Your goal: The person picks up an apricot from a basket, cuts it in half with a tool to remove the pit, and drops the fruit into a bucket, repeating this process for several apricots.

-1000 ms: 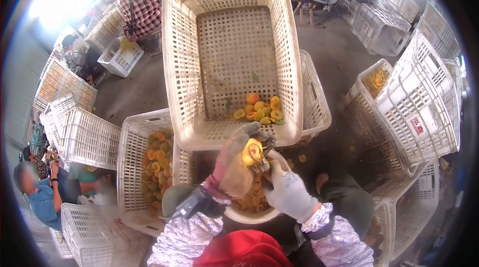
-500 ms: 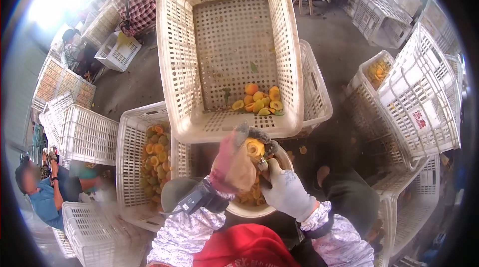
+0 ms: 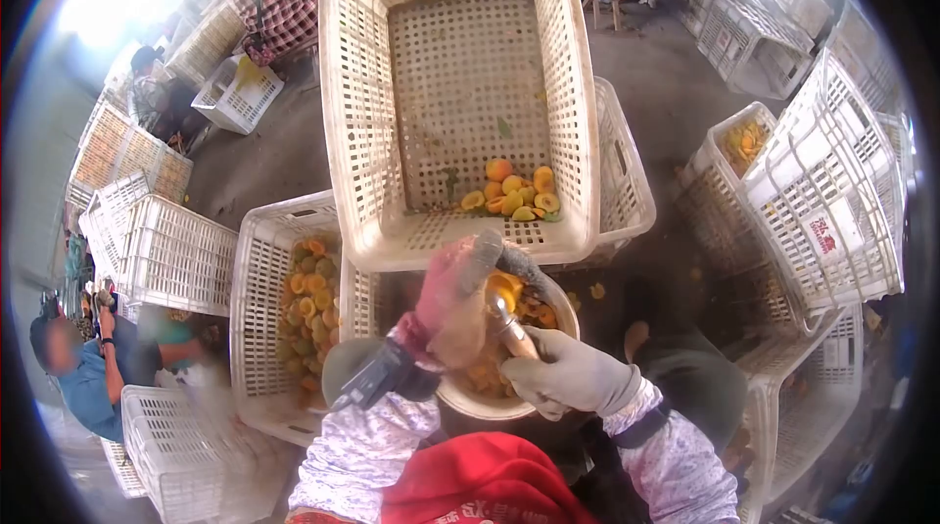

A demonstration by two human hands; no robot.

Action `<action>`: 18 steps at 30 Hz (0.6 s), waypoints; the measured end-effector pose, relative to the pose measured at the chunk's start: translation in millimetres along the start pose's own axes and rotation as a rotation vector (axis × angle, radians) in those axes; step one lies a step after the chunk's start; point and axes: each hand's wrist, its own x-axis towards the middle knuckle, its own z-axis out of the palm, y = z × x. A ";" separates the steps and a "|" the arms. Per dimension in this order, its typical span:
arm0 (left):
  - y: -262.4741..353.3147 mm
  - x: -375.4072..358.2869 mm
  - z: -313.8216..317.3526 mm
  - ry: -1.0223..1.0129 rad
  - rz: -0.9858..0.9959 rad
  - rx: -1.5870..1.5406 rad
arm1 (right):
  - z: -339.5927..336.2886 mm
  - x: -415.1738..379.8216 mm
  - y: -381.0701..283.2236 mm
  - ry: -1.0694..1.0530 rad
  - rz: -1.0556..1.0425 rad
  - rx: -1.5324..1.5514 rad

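My left hand (image 3: 460, 304), in a red and grey glove, holds an orange-yellow fruit piece (image 3: 505, 287) above a round white bucket (image 3: 566, 313). In my right hand (image 3: 573, 374), gloved in pale grey, is a tool with a wooden handle (image 3: 522, 341); its metal end touches or nearly touches the fruit. Fruit pieces (image 3: 490, 377) lie in the bucket beneath both hands. Just beyond, a large white crate (image 3: 343, 132) is tilted towards me, with several peach-like fruits and halves (image 3: 514, 193) in its near corner.
A crate of fruit halves (image 3: 257, 328) stands at left. More white crates (image 3: 832, 220) are stacked at right, one holding fruit (image 3: 746, 142). A person in blue (image 3: 88, 387) sits at far left; others are at the upper left. Fruit bits lie on the floor.
My right hand has turned and shifted slightly, so the wooden handle now shows. My left hand has tilted around the fruit. The view has shifted a little.
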 end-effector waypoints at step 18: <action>77.7 -64.1 -115.2 0.605 0.415 2.292 | 13.8 10.3 94.6 0.550 -0.098 -1.549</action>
